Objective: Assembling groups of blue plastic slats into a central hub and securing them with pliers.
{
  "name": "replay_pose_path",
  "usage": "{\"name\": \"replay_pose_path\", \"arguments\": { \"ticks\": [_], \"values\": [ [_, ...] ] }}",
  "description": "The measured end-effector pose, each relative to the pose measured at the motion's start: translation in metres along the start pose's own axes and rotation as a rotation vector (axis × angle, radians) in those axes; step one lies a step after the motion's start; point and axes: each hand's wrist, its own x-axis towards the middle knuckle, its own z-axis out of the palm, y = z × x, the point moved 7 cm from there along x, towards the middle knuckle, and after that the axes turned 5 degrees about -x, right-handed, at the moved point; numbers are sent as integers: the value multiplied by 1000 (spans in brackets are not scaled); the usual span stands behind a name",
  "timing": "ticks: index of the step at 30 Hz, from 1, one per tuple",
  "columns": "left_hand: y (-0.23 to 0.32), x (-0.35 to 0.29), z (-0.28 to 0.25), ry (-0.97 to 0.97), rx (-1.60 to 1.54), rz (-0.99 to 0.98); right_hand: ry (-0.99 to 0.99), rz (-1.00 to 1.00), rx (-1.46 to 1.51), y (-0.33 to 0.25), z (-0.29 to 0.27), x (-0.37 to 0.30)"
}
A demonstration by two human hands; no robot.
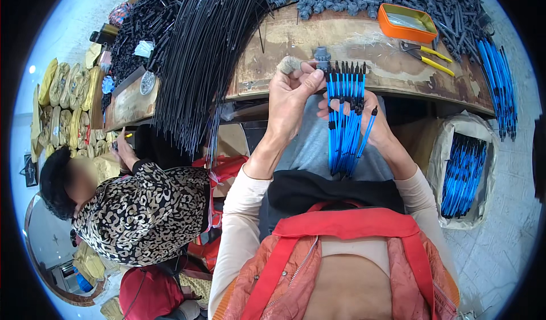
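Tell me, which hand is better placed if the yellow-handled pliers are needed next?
Probably the right hand: it is nearer the pliers, which lie on the bench ahead and to its right. It seems to hold the blue rods, though, so might first need freeing. The left hand is farther off.

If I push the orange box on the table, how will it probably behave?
The orange box will probably slide rather than roll, given its flat sides. It may spill if tipped, since its top is open over thin pieces.
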Motion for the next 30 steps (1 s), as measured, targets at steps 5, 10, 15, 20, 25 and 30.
{"name": "replay_pose_path", "arguments": {
  "ticks": [5, 10, 15, 20, 25, 30],
  "values": [
    [13, -1, 11, 22, 100, 40, 13, 26, -1, 5, 0, 0],
    [14, 1, 11, 37, 149, -6, 17, 5, 36, 4, 1, -2],
    [16, 4, 11, 24, 243, 15, -9, -38, 23, 5, -1, -2],
    [17, 9, 13, -4, 351, 58, 29, 11, -40, -1, 1, -2],
    [13, 11, 14, 2, 234, -11, 23, -113, -121, 2, -5, -4],
    [9, 9, 14, 9, 172, -87, 388, -220, -555, 2, -14, -31]
  ]
}}
